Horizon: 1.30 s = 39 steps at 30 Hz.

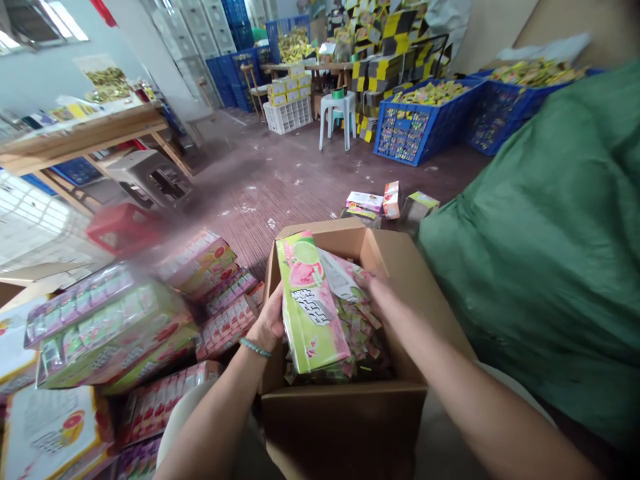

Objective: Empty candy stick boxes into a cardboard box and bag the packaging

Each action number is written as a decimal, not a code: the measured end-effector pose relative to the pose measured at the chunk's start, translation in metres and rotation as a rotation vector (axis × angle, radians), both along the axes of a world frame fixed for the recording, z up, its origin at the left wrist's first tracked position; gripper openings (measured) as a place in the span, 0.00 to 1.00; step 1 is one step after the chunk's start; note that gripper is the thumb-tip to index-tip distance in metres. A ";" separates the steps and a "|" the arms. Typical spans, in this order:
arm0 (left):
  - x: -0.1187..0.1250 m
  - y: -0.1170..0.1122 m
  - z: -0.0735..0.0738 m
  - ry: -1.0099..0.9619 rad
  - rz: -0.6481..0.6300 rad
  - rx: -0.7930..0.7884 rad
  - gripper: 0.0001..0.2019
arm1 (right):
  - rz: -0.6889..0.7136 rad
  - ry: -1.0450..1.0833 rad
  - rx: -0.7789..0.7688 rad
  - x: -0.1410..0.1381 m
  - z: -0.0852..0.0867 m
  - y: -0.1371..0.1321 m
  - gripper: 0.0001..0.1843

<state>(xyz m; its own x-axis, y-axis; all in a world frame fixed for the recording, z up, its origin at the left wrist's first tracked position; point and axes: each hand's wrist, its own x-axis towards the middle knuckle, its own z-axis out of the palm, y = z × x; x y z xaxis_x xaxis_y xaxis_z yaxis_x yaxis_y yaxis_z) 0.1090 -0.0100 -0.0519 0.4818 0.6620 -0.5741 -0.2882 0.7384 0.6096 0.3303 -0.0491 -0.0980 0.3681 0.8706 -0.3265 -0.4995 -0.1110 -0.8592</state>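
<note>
A green and pink printed box [313, 313] with watermelon pictures is tilted above an open brown carton [345, 427]. My left hand [273, 317], with a beaded bracelet at the wrist, grips the printed box by its left side. My right hand [375, 290] is closed at the edge of a pale printed cardboard flap [343, 277] behind the box; I cannot tell whether the flap belongs to it. Many small green and pink sachets [367, 343] lie loose inside the carton, below both hands.
Plastic-wrapped packs [120, 333] of printed boxes are piled at my left. A green cloth-like cover [545, 233] bulges at the right. Farther off are a red stool [125, 227], a white stool [337, 107], blue crates [420, 130] of small packets, and a wooden table [85, 137].
</note>
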 end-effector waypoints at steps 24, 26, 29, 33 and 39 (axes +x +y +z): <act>0.013 0.007 -0.004 0.031 0.393 0.084 0.41 | 0.467 -0.394 0.256 -0.012 0.012 -0.052 0.74; 0.013 0.004 -0.005 -0.009 0.400 0.162 0.41 | 0.307 -0.572 0.217 -0.029 0.012 -0.057 0.72; 0.002 0.004 -0.001 -0.004 0.390 0.259 0.42 | 0.153 -0.611 0.269 -0.028 0.022 -0.057 0.62; -0.019 0.013 0.010 -0.024 0.416 0.377 0.36 | 0.194 -0.579 0.398 0.004 0.041 -0.050 0.63; -0.017 0.002 0.005 0.041 0.213 0.373 0.23 | 0.045 -0.661 0.427 0.029 0.067 -0.040 0.64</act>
<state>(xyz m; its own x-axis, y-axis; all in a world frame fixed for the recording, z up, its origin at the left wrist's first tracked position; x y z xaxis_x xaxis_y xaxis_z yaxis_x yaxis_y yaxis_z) 0.0921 -0.0081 -0.0470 0.2936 0.9100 -0.2926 -0.3804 0.3921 0.8376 0.3591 -0.0895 -0.0315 0.3303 0.8901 0.3140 0.1267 0.2879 -0.9493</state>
